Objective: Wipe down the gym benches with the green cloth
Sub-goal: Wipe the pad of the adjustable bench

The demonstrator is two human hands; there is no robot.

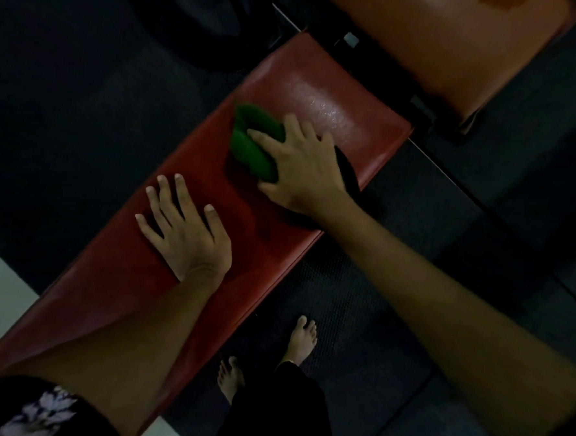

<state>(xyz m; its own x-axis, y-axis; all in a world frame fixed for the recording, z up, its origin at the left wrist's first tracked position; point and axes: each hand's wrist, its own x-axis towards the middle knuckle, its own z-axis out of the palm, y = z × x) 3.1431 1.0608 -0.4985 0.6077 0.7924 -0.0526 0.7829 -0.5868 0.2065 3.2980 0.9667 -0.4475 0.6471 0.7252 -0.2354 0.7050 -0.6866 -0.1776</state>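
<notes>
Wiping the long red padded vinyl bench (134,286) with the crumpled green cloth (251,141).

The right hand (303,171) holds the cloth with curled fingers, at 12 o'clock of the flat, spread left hand (185,228). Better press evenly and stroke toward 1 o'clock, where the shiny end seems not yet done.

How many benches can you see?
2. The red bench runs across the middle, under both hands and the green cloth. The orange bench is at the top right, partly cut off. Others may be out of view.
</notes>
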